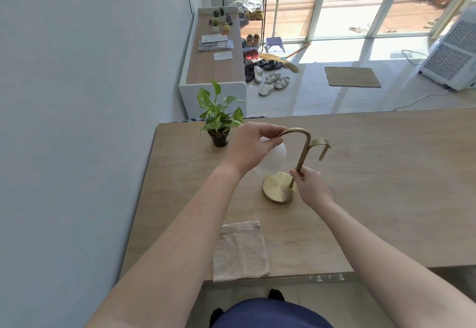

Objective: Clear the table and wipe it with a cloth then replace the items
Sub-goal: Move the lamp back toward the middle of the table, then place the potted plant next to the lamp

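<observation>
1. Both hands are on the lamp [302, 157] here, mid-table [386, 173], right in front of the person.
2. The left hand [247, 147] is up top. Its fingers and thumb are pinched on the brass arc just where it bends down to the white globe [277, 156], and the palm covers part of that globe.
3. The right hand [309, 183] is down low, with thumb and fingers clamped on the foot of the stem, just above the round base [278, 189].
4. This is the relation that matters: the stem's long axis stands nearly upright, leaning a touch towards 1 o'clock, with one hand at each end of it. The globe hangs at 10 o'clock from the right hand's grip, so the weight sits on the left-hand side.
5. The base looks to be down on the wood, but I cannot tell whether it has lifted clear.
6. The potted plant [220, 121] stands at 10 o'clock from the base, near the left hand's knuckles but apart from them.
7. The folded cloth [239, 250] lies at 7 o'clock, at the near edge, and nobody is touching it.
8. My read is that any lift or set-down should go straight along that stem, with the left hand steadying the globe clear of the plant's leaves.
</observation>
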Tool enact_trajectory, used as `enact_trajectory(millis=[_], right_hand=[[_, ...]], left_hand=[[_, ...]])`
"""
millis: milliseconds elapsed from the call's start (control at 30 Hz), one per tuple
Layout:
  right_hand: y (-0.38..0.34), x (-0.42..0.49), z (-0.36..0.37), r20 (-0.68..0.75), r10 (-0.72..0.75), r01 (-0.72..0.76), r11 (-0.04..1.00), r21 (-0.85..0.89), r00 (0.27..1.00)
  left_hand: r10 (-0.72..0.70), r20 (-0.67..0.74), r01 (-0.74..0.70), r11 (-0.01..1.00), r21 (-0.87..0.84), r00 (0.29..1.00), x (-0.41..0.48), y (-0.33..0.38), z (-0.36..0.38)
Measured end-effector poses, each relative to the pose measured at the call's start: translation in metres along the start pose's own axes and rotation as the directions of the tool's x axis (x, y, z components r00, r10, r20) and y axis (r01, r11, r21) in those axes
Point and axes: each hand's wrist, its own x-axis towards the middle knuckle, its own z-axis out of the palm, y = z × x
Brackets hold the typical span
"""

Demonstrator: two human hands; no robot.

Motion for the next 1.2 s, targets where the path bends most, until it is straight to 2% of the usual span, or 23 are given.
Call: enact_trajectory(millis=[167,267,333,433,500,633,700,767,1000,1200], right_hand=[[-0.003,-0.005,-0.004,-0.024,0.0,0.0,1.0,0.015,1.0],[-0.005,-0.021,-0.005,-0.168,0.029,-0.023,0.999,0.035,0.985],[-0.005,-0.032,0.001,-0.2,0.017,-0.002,0.997,0.074,0.98],[-0.014,-0.037,0.017,-0.088,-0.075,0.085,0.989,0.118,0.993],[-0.023,-0.032,0.032,0.023,-0.086,0.081,0.985,0.15,0.996],[-0.051,-0.01,0.074,0.17,0.047,-0.108,0.923,0.369,0.984],[-0.071,0.005,0.094,0.166,0.069,-0.144,0.854,0.499,0.984],[-0.093,0.02,0.11,0.16,0.063,-0.143,0.817,0.559,0.985],[-0.128,0.081,0.152,0.148,0.113,-0.181,0.774,0.607,0.982],[-0.129,0.129,0.185,0.104,0.171,-0.197,0.721,0.664,0.98]], left_hand=[[-0.028,-0.002,0.028,0.997,-0.077,1.0,0.0,0.005,-0.008],[-0.084,-0.107,0.072,0.991,-0.109,0.991,-0.008,-0.004,-0.02],[-0.154,-0.21,0.127,0.983,-0.136,0.965,-0.015,-0.022,-0.029],[-0.319,-0.315,0.253,0.939,-0.231,0.894,-0.029,-0.061,-0.041],[-0.425,-0.341,0.343,0.898,-0.276,0.838,-0.04,-0.087,-0.047],[-0.604,-0.285,0.484,0.782,-0.393,0.744,-0.054,-0.129,-0.062],[-0.664,-0.234,0.54,0.727,-0.424,0.71,-0.05,-0.146,-0.073],[-0.701,-0.177,0.579,0.683,-0.446,0.691,-0.04,-0.162,-0.083],[-0.683,-0.017,0.598,0.65,-0.469,0.73,0.015,-0.207,-0.099],[-0.696,0.032,0.602,0.595,-0.532,0.717,0.053,-0.246,-0.089]])
